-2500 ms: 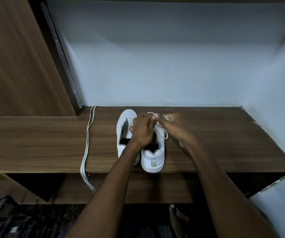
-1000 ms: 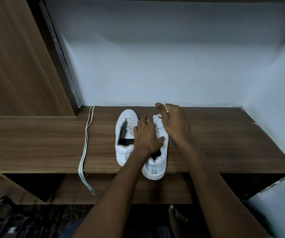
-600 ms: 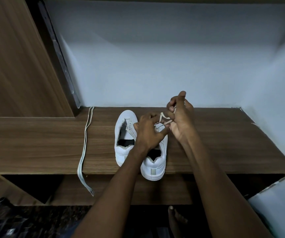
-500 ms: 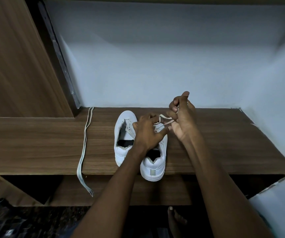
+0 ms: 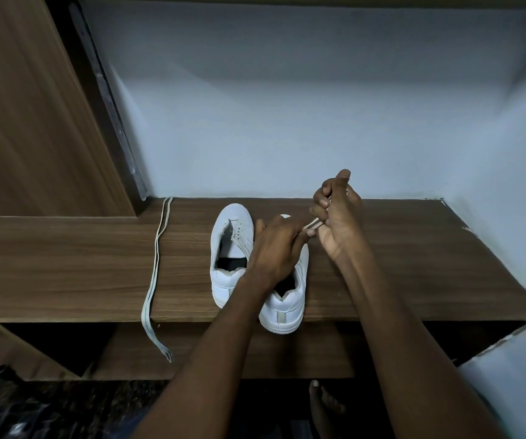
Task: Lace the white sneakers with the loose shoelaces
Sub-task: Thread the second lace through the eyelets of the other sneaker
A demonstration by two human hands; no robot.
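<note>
Closest to the camera there's a bare foot [image 5: 321, 407] on the dark floor, just under the edge of the wooden shelf [image 5: 65, 264]. Both forearms reach up over that edge. The two white sneakers sit side by side on the shelf, heels toward the person: the right sneaker [image 5: 283, 307] has its heel hanging slightly over the front edge, the left sneaker [image 5: 231, 248] is just beside it and a bit further back, with open eyelets and no lace. The left hand [image 5: 275, 248] rests on top of the right sneaker, fingers curled down over the tongue area. The right hand [image 5: 337, 217] is raised just beyond it, fingers clenched round a shoelace [image 5: 314, 223] that runs taut back to the sneaker. Well off to the left, a spare shoelace [image 5: 155, 264] lies doubled across the shelf, its ends dangling over the front. Behind it all is a pale wall [image 5: 287, 106].
</note>
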